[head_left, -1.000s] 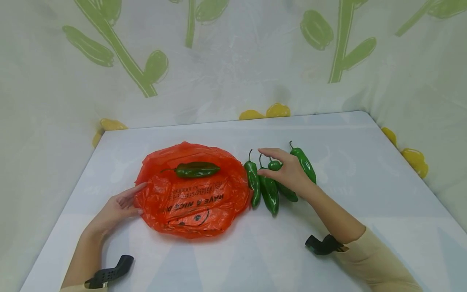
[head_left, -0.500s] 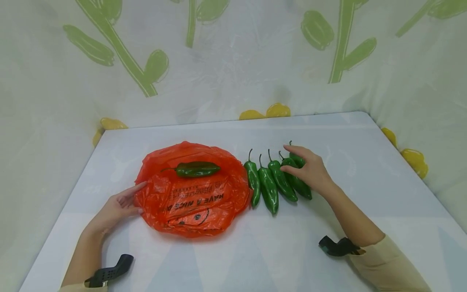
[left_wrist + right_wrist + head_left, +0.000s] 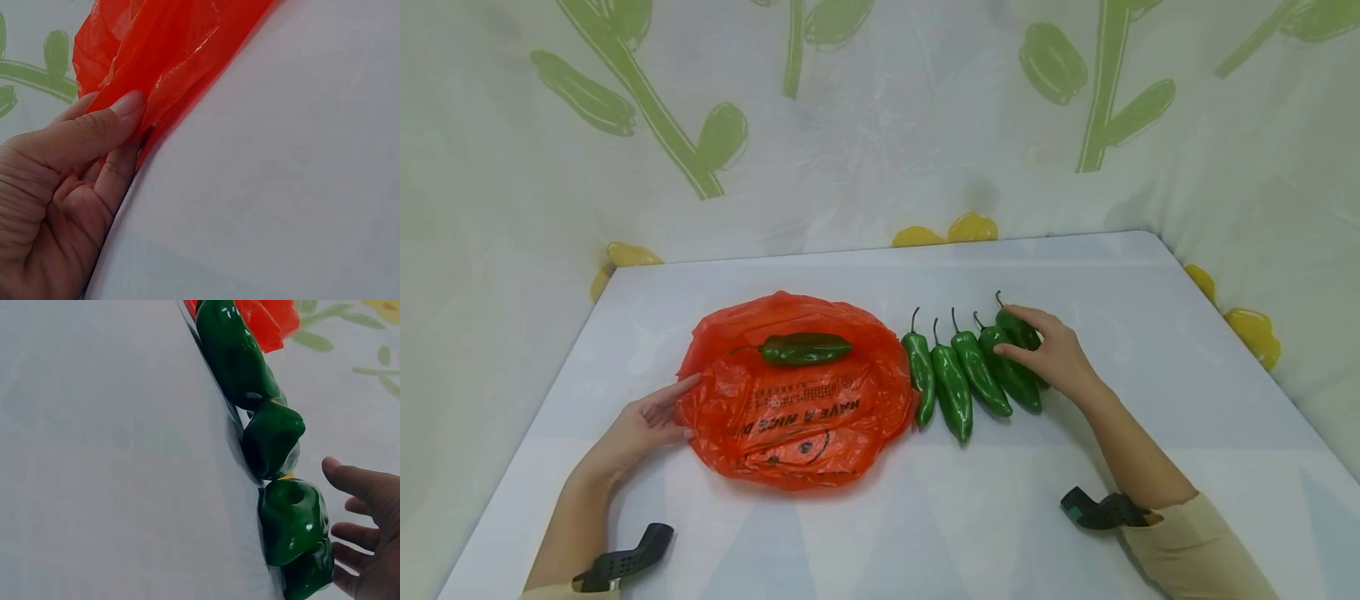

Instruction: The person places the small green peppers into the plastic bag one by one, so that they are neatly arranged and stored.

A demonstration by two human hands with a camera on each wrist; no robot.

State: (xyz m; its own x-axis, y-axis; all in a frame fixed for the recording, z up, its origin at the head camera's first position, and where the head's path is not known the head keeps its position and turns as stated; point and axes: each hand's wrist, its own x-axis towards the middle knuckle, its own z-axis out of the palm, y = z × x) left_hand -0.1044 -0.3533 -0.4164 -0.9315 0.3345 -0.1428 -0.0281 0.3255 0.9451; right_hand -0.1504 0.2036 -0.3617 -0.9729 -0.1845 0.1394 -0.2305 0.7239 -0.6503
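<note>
Green peppers [image 3: 977, 373] are lying in a tight row of five near the middle of the white table [image 3: 1075, 267], stems pointing toward its far edge, the leftmost one just beside the orange plastic bag [image 3: 797, 417]. The right hand [image 3: 1054, 354] is resting against the rightmost pepper [image 3: 1017, 327] with fingers loosely extended, touching its far end rather than wrapping it. These peppers are looking firm, glossy and probably a little slippery, light enough for one hand; taking one around its thick middle seems safer than by the thin stem. A sixth pepper [image 3: 805, 347] is lying crosswise on the bag toward its far side. The left hand [image 3: 640, 429] is pinching the bag's left edge between thumb and fingers; the film is looking thin, limp and crinkly, likely to slide unless held.
</note>
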